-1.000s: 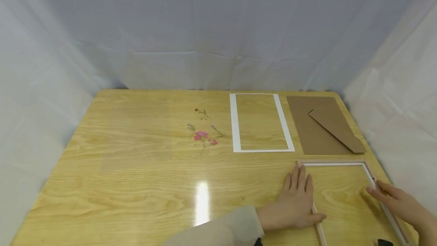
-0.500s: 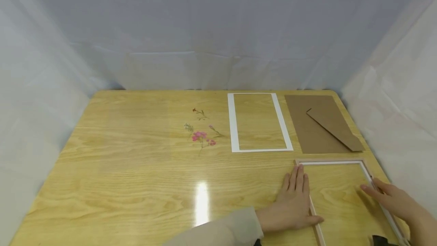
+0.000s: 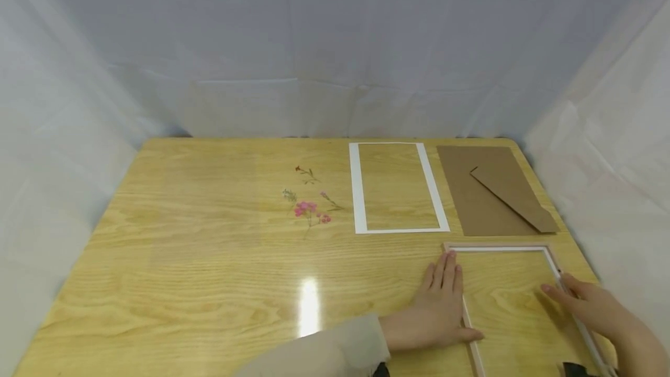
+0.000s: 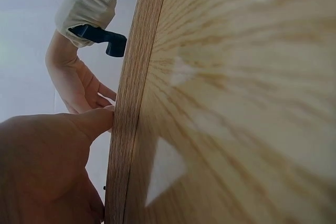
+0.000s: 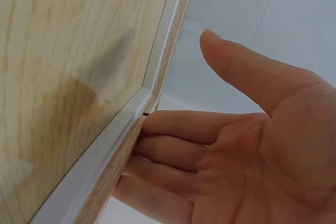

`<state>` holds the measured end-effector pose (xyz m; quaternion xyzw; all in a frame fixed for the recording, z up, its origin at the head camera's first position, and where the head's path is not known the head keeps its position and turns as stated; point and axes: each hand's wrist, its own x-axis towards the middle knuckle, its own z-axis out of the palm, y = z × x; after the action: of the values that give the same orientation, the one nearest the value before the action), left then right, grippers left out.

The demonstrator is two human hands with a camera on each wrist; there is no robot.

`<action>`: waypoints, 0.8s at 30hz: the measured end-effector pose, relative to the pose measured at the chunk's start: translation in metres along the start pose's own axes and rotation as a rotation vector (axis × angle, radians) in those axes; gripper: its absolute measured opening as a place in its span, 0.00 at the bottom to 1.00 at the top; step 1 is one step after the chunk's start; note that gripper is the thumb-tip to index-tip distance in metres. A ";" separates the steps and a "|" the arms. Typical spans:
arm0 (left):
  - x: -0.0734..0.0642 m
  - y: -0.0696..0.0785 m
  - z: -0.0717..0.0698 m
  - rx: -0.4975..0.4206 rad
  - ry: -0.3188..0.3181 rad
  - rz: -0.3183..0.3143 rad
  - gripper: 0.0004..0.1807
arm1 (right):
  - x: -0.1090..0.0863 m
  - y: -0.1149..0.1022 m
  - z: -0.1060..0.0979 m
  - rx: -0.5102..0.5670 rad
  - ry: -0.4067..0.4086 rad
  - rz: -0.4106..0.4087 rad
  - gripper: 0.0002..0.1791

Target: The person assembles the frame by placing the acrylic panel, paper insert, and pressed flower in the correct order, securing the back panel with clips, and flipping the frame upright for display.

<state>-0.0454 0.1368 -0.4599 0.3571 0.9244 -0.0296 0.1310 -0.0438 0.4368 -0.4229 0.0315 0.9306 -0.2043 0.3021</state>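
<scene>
A wooden picture frame (image 3: 499, 247) with a white inner lip lies at the table's front right. My left hand (image 3: 437, 307) rests along its left side, fingers straight and thumb reaching over the bar. In the left wrist view, that thumb tip meets the frame's outer wood. At the frame's right side is my right hand (image 3: 597, 307). The right wrist view has its straight fingers (image 5: 178, 153) against the outer edge, by a small dark tab, while the thumb stands raised and apart from the wood.
Behind the frame lie a brown backing board (image 3: 476, 208) with a stand leg (image 3: 515, 202) and a white paper mat (image 3: 359, 191) with a cut-out window. Several pressed flowers (image 3: 306, 209) are left of the mat. A faint clear sheet (image 3: 209, 208) lies further left. Pale curtains surround the table.
The picture frame has slid a little to the left across the table, with both hands moving along with it. The flowers, mat and backing board stay in place.
</scene>
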 end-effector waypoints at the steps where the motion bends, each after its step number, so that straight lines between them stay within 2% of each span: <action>1: -0.001 -0.001 0.001 -0.006 0.003 -0.001 0.60 | 0.000 -0.001 0.001 -0.007 0.014 -0.016 0.46; 6: -0.006 -0.009 0.000 -0.055 0.008 0.004 0.60 | -0.001 -0.007 0.005 -0.048 0.088 -0.071 0.45; 9: -0.010 -0.014 -0.001 -0.053 0.007 0.011 0.60 | 0.000 -0.012 0.008 -0.063 0.129 -0.100 0.44; 13: -0.014 -0.020 0.002 -0.042 0.021 0.023 0.60 | 0.000 -0.019 0.012 -0.054 0.145 -0.124 0.42; 18: -0.020 -0.028 0.005 -0.071 0.030 0.016 0.60 | 0.000 -0.028 0.014 -0.055 0.157 -0.147 0.40; 21: -0.025 -0.033 0.004 -0.078 0.022 0.011 0.60 | 0.000 -0.034 0.016 -0.055 0.176 -0.160 0.41; 24: -0.030 -0.037 0.002 -0.077 0.024 0.010 0.60 | 0.000 -0.040 0.018 -0.045 0.187 -0.166 0.36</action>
<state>-0.0483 0.0891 -0.4556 0.3569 0.9244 0.0111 0.1340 -0.0416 0.3928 -0.4211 -0.0336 0.9584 -0.2038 0.1968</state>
